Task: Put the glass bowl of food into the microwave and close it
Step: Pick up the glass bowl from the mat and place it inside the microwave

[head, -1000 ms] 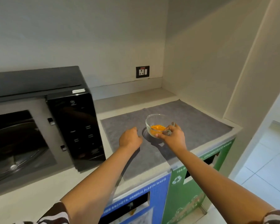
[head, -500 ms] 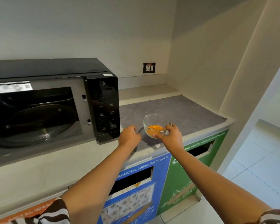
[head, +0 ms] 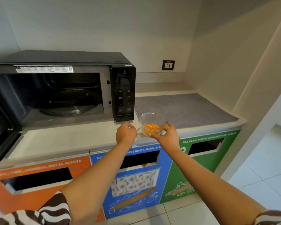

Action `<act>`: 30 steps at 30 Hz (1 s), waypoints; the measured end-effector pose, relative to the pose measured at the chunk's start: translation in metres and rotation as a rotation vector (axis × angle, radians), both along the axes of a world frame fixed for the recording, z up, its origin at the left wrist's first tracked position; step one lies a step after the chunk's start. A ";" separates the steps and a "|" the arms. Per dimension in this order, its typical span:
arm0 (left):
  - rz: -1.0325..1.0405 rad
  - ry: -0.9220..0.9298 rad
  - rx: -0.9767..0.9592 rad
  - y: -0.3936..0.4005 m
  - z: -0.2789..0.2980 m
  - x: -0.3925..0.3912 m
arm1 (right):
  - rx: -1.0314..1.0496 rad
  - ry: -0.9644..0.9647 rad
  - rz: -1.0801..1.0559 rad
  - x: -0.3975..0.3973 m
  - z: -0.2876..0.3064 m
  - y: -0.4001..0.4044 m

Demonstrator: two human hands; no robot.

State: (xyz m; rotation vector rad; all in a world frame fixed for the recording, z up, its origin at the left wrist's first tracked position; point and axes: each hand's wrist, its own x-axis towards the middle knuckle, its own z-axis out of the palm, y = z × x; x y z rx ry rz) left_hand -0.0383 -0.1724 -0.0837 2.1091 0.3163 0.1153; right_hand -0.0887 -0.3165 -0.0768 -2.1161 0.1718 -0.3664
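A small clear glass bowl (head: pixel 150 121) holding orange food is lifted just above the counter's front edge, right of the microwave. My right hand (head: pixel 166 135) grips its near right rim. My left hand (head: pixel 126 133) is curled into a loose fist just left of the bowl; whether it touches the glass is unclear. The black microwave (head: pixel 123 88) stands on the counter with its cavity exposed and the glass turntable (head: pixel 71 103) visible inside. Its door (head: pixel 2 127) hangs swung out at the far left.
A grey mat (head: pixel 185 109) covers the counter's right part. Below are orange (head: pixel 39 189), blue (head: pixel 136 184) and green (head: pixel 201 159) waste bin fronts with slots. Walls close the back and right; a socket (head: pixel 168 65) is on the back wall. Tiled floor lies right.
The bowl has come off the grey mat and moved left towards the counter's front edge with both hands. My view has swung left, bringing the whole microwave cavity and its door into sight.
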 end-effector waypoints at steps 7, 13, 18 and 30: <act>0.121 -0.017 -0.048 0.034 -0.005 -0.046 | 0.013 -0.027 0.105 -0.030 -0.008 0.034; 0.269 -0.057 -0.153 0.083 -0.006 -0.071 | -0.027 -0.057 0.233 -0.035 -0.009 0.075; 0.387 -0.088 -0.198 0.122 0.001 -0.079 | -0.033 -0.080 0.318 -0.031 0.000 0.112; 0.557 -0.168 -0.241 0.179 0.010 -0.052 | 0.018 -0.127 0.449 0.015 0.003 0.181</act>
